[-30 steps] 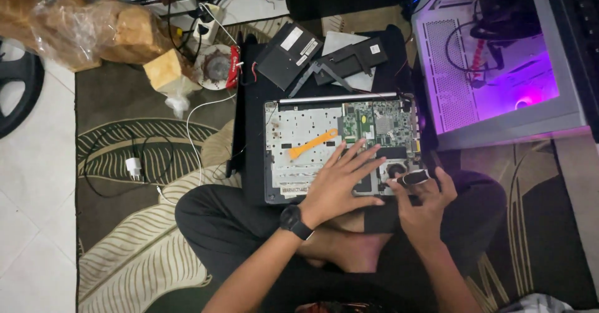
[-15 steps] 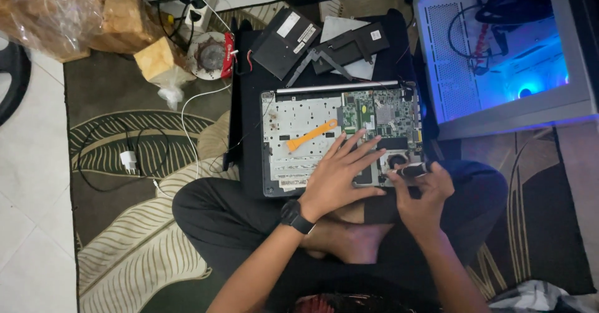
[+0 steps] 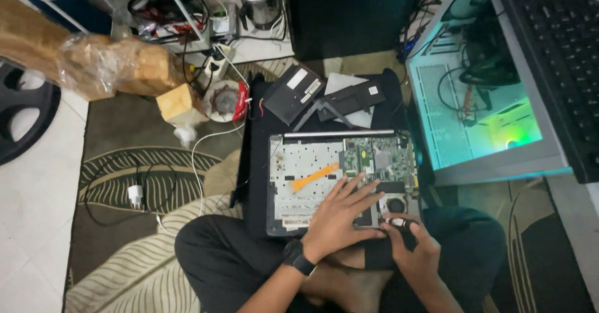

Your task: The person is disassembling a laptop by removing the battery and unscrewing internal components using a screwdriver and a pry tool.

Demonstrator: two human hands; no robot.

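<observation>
Laptop: the opened laptop [image 3: 340, 182] lies across the person's lap and a black mat [image 3: 256, 163], at the middle of the view, bottom cover off, silver frame and green board [image 3: 379, 161] showing.
Left hand: the left hand [image 3: 340, 216] lies flat on the laptop's near edge, fingers spread and pointing to 1 o'clock; it presses on the frame and grips nothing. A black watch [image 3: 298, 258] sits on that wrist.
Right hand: the right hand [image 3: 417, 250] is at the laptop's 5 o'clock corner, fingers curled together around a small dark tool or part [image 3: 399, 223] just below the round fan [image 3: 395, 205]; what the item is cannot be told.
Pry tool: an orange pry tool [image 3: 316, 177] lies loose on the silver frame, at 11 o'clock from the left hand, apart from it.
Parts: a black flat drive [image 3: 294, 93] and a long dark cover [image 3: 349, 101] lie on the mat at 12 o'clock from the laptop.
Case: an open computer case [image 3: 480, 119] lit green-blue inside stands at 3 o'clock from the laptop, with a black keyboard [image 3: 555, 63] on top of it.
Floor: a leaf-patterned rug [image 3: 118, 225] covers the floor at 9 o'clock; a white charger [image 3: 135, 194] with its cable lies on it.
Clutter: a round red-and-white spool [image 3: 224, 101] sits at 10 o'clock from the laptop, just beside a plastic-wrapped brown bundle [image 3: 106, 63].
</observation>
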